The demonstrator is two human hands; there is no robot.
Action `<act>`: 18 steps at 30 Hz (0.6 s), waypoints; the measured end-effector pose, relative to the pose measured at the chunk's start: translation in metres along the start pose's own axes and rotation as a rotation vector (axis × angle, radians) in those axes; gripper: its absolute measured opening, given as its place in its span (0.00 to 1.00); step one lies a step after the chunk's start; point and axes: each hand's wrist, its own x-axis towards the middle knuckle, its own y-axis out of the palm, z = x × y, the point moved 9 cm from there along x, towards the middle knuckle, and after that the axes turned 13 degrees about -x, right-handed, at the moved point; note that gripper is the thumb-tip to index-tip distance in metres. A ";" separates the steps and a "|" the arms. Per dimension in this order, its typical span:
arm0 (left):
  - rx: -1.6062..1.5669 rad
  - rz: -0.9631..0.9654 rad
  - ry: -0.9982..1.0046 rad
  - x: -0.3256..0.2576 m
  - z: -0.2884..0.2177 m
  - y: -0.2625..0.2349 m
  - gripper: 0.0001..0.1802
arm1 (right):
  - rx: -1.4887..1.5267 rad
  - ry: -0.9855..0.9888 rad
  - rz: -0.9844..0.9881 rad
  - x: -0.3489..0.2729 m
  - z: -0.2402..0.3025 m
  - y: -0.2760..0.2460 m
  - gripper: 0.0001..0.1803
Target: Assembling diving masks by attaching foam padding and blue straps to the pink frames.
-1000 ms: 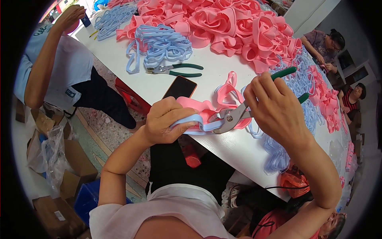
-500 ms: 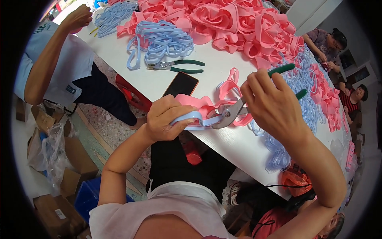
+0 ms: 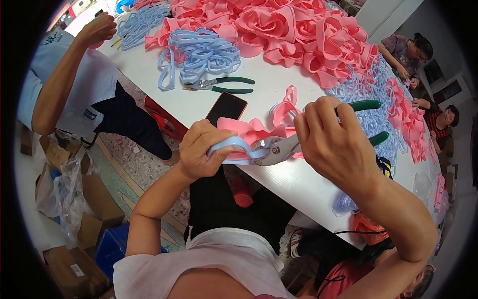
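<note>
My left hand [image 3: 200,149] is closed on a bent light-blue strip [image 3: 230,143] and a pink foam-like band [image 3: 249,128] above the table's near edge. My right hand [image 3: 338,142] grips green-handled pliers [image 3: 282,151], their metal head turned left towards my left hand. The jaws meet the blue strip just right of my left fingers; exactly how they bite is hard to make out. Another pink loop [image 3: 285,110] rises behind the pliers. Farther off, a second pair of green-handled pliers [image 3: 219,84] lies on the white table [image 3: 294,187], near a dark phone [image 3: 227,107].
Pink bands [image 3: 279,30] are heaped at the far side, with blue strips [image 3: 204,52] bundled before them and more tangled blue strips [image 3: 366,92] to the right. A co-worker [image 3: 74,74] stands at left. Cardboard boxes [image 3: 97,199] and a blue bin [image 3: 112,249] sit lower left.
The pliers have shifted left along the blue strip, closer to my left fingers, and their handles have tipped lower. The blue strip arches more. My left hand has moved slightly left.
</note>
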 end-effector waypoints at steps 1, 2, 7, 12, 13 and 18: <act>0.000 0.001 -0.029 -0.002 0.003 -0.001 0.15 | 0.037 -0.013 0.016 0.000 0.001 0.002 0.07; -0.002 0.002 -0.056 -0.003 0.006 -0.002 0.15 | 0.033 -0.013 0.019 0.001 0.002 0.005 0.07; -0.027 0.056 -0.041 0.008 0.001 -0.002 0.15 | 0.009 0.081 -0.167 -0.007 -0.012 0.005 0.07; -0.058 0.098 -0.033 0.015 -0.002 0.000 0.15 | 0.039 0.069 -0.105 -0.008 -0.017 0.006 0.06; -0.070 0.085 -0.054 0.015 0.000 -0.001 0.14 | 0.037 0.069 -0.104 -0.008 -0.018 0.007 0.06; -0.091 0.104 -0.152 0.011 0.014 0.002 0.13 | 0.374 0.054 0.104 -0.010 -0.010 0.034 0.08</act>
